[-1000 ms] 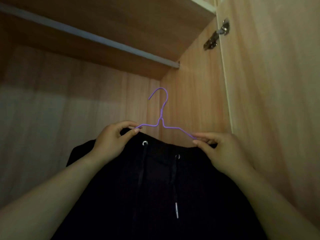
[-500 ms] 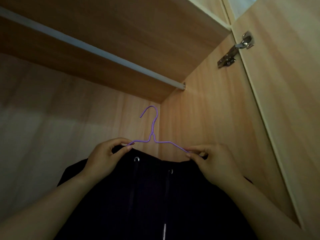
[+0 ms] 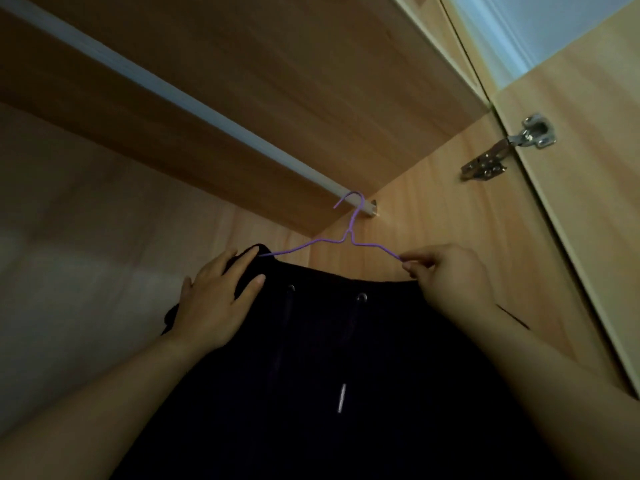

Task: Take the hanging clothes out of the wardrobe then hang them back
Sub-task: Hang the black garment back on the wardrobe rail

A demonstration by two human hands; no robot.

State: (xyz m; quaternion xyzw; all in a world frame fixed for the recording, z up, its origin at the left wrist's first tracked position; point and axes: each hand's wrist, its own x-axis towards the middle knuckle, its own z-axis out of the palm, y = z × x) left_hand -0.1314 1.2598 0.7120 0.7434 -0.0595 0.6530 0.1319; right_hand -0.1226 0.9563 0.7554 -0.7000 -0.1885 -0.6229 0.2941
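Observation:
A thin purple wire hanger [image 3: 332, 242] carries a black drawstring garment [image 3: 329, 368]. Its hook sits over the white wardrobe rail [image 3: 194, 102], close to the rail's right end by the side wall. My left hand [image 3: 218, 299] lies with straightened fingers on the garment's left shoulder, next to the hanger's left arm. My right hand [image 3: 446, 271] pinches the right end of the hanger between thumb and fingertips. Two metal eyelets and the cords with a silver tip show on the dark fabric.
The rail runs diagonally under a wooden shelf [image 3: 277, 64]. The wardrobe's right side wall [image 3: 433, 209] is close behind the hanger. An open door [image 3: 588, 202] with a metal hinge [image 3: 509, 147] stands at the right. The back panel [image 3: 86, 237] to the left is bare.
The hanger has risen and its hook has gone over the rail. My left hand has let go of the hanger arm and now lies flat on the garment's shoulder.

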